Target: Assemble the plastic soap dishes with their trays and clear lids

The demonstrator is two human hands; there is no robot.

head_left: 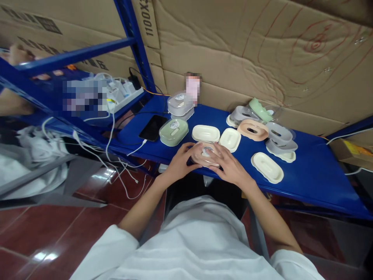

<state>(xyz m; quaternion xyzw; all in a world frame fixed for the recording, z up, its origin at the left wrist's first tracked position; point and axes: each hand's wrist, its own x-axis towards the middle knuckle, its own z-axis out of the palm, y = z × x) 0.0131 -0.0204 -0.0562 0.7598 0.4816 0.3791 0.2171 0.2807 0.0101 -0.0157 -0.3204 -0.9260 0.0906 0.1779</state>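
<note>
Between my two hands, at the front edge of the blue shelf, is a pinkish soap box (206,154) with a clear lid and a round label. My left hand (184,160) grips its left side, fingers behind and thumb in front. Around the right side curls my right hand (229,163), its fingers over the lid. Just behind lie a cream tray (205,133) and a smaller cream tray (230,140). A green lidded soap box (174,132) stands to the left, and grey lidded boxes (180,105) are stacked farther back.
On the right are a peach insert (253,130), grey inserts (279,134), a green piece (260,110) and another cream tray (267,167). A black phone (153,128) with a white cable lies left. Blue posts (136,50) and a power strip (126,97) stand beyond; another person's arm (14,102) shows far left.
</note>
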